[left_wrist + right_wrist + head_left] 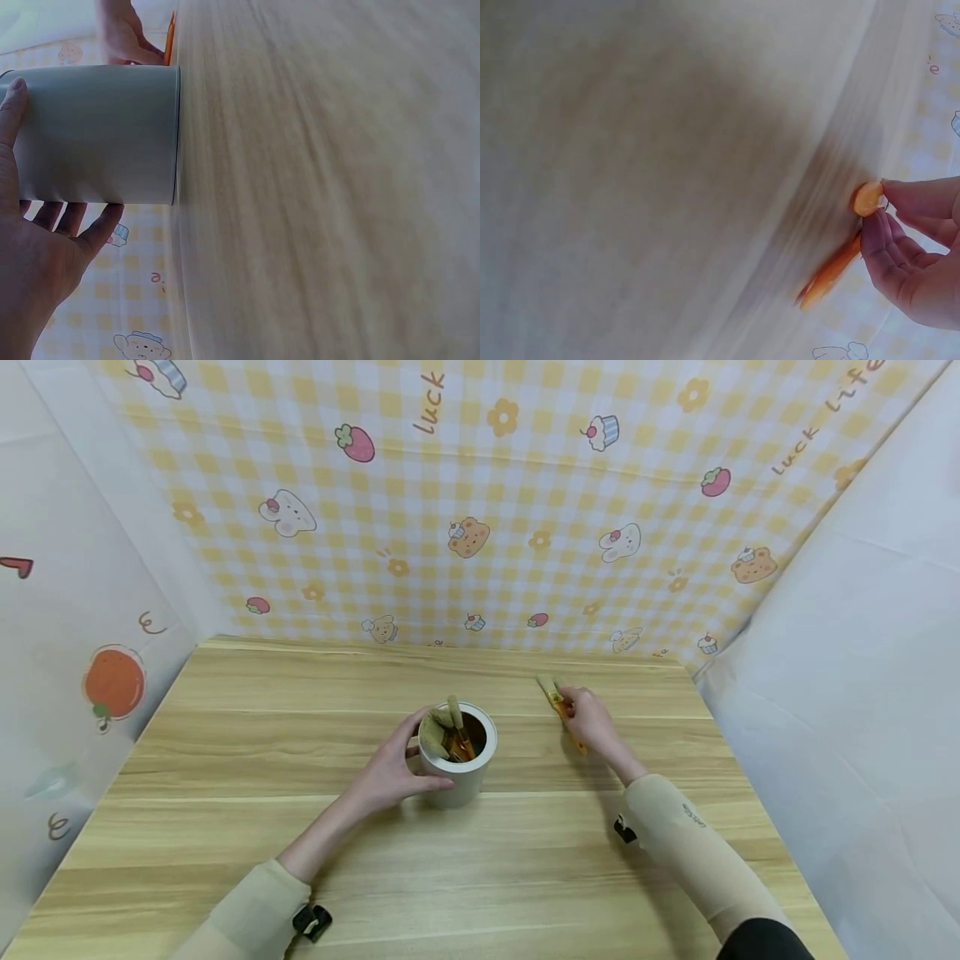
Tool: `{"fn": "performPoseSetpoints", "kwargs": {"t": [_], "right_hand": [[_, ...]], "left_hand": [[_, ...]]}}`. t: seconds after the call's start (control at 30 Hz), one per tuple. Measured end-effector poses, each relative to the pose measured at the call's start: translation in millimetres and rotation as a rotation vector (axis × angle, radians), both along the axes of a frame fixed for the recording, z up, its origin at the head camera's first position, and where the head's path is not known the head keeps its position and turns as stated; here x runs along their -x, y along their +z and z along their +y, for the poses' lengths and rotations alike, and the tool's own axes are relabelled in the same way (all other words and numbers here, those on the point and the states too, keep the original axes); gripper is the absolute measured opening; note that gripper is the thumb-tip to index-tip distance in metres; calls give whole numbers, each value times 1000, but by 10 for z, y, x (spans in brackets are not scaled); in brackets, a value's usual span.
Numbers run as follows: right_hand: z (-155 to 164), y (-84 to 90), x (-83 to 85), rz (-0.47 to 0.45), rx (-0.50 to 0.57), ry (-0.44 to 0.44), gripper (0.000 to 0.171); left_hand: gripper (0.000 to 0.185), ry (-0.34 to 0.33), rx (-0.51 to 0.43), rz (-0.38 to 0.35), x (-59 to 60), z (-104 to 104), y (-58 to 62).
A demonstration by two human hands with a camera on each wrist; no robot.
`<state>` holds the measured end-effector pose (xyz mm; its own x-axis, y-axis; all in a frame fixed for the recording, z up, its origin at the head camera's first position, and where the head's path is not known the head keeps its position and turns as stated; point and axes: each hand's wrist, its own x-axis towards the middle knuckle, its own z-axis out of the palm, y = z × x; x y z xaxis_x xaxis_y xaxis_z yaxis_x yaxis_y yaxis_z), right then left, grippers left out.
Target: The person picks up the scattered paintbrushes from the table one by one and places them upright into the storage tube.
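A pale grey-green round canister [459, 783] stands upright on the table, paintbrushes [456, 714] with light bristles and orange handles in it. My left hand [390, 774] grips the canister's side, thumb toward me and fingers round the far side; the left wrist view shows them spread along the wall [101, 135]. Off to the right, my right hand [592, 722] pinches an orange-handled paintbrush, its round handle end [868, 199] showing between thumb and fingertips. Beside that hand lies another paintbrush [548, 687], its orange handle [831, 274] slanting along the tabletop.
The wood-grain table [480, 877] ends at the back against a yellow checked cloth [420, 585] with cartoon prints. White sheets hang on the left [82, 593] and right [847, 677].
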<state>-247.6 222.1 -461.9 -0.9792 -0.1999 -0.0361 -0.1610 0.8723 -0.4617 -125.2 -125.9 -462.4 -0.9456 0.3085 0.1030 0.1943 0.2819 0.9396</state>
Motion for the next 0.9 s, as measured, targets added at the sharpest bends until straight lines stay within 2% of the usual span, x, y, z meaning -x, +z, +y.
{"fn": "performPoseSetpoints", "kwargs": {"t": [0.33, 0.6, 0.9], "right_hand": [[6, 26, 30, -20, -34, 50, 56], [-19, 59, 12, -110, -17, 35, 60], [-153, 222, -57, -38, 91, 86, 53]], "left_hand": [[109, 0, 3, 11, 1, -1, -19], [109, -5, 1, 13, -4, 11, -11], [110, 0, -1, 7, 5, 2, -4]]}}
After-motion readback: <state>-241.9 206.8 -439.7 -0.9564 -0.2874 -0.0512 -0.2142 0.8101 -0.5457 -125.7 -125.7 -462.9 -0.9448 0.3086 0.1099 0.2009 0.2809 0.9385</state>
